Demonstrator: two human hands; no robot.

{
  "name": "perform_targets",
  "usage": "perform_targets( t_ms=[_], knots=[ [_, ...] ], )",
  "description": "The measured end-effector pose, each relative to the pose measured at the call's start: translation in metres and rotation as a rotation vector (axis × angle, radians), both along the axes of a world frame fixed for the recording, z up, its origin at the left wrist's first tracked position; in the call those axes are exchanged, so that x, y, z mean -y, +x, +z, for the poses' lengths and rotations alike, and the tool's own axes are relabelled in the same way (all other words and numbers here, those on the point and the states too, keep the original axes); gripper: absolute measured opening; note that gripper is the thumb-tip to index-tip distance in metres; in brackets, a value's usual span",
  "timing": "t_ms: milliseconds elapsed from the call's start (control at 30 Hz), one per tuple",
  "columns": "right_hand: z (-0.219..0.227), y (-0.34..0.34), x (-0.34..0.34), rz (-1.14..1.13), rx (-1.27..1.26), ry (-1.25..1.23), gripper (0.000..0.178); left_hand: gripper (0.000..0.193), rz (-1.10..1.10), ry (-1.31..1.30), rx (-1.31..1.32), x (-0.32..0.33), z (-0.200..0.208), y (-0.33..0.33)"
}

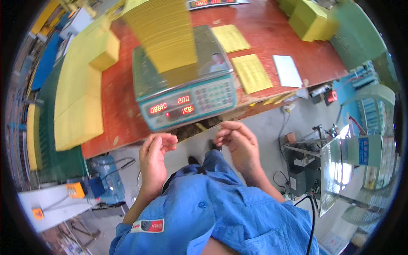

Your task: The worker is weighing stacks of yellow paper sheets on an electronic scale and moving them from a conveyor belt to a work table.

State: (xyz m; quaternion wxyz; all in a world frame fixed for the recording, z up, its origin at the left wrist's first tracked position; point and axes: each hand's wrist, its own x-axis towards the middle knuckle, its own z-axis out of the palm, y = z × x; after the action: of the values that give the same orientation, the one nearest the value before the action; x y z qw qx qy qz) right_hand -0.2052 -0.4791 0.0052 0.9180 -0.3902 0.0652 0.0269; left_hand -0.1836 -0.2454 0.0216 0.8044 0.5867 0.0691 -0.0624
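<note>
My left hand point(155, 160) and my right hand point(241, 148) hang in the air just before the table's near edge. Their fingers are loosely bent, thumbs apart, and nothing shows in either. Nearest to both is a teal counting scale point(148, 120) with a keypad and lit red digits. On its metal pan stands a tall stack of yellow sheets point(170, 40), whose top runs out of the upper edge of the view. Two flat yellow printed sheets point(251, 73) lie right of the scale, with a white sheet point(287, 71) beside them.
Long rows of yellow stacks point(80, 100) line the red table point(114, 117) at the left. More yellow stacks point(309, 21) stand at the far right. A second display point(212, 3) shows at the back. Below right is a metal-framed machine point(304, 170); a water bottle point(107, 178) sits lower left.
</note>
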Motion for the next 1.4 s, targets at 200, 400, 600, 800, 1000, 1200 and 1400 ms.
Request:
perform_targets(
  t_ms=[200, 400, 600, 800, 1000, 1200, 1400],
  knots=[
    [-0.002, 0.025, 0.049, -0.002, -0.020, 0.034, 0.026, 0.027, -0.206, 0.104, 0.005, 0.085, 0.011, 0.039],
    [-0.002, 0.069, 0.136, 0.031, -0.054, -0.112, 0.026, 0.027, -0.247, 0.131, -0.013, 0.173, 0.012, 0.088],
    [0.001, 0.123, 0.183, -0.007, -0.037, -0.143, 0.026, 0.027, -0.245, 0.103, 0.104, 0.182, 0.039, 0.107],
    [0.020, 0.160, 0.128, 0.334, 0.148, -0.212, 0.033, 0.022, 0.577, 0.093, 0.318, 0.067, 0.056, 0.103],
    [0.045, 0.177, 0.059, 0.494, 0.269, -0.168, 0.038, 0.020, 0.772, 0.127, 0.295, -0.030, 0.033, 0.103],
    [0.054, 0.177, -0.003, 0.316, 0.318, -0.183, 0.043, 0.032, 0.474, 0.616, 0.237, -0.152, 0.009, 0.219],
    [0.057, 0.155, -0.053, 0.118, 0.302, -0.196, 0.041, 0.050, 0.275, 1.396, 0.518, -0.249, -0.002, 0.414]
  ],
)
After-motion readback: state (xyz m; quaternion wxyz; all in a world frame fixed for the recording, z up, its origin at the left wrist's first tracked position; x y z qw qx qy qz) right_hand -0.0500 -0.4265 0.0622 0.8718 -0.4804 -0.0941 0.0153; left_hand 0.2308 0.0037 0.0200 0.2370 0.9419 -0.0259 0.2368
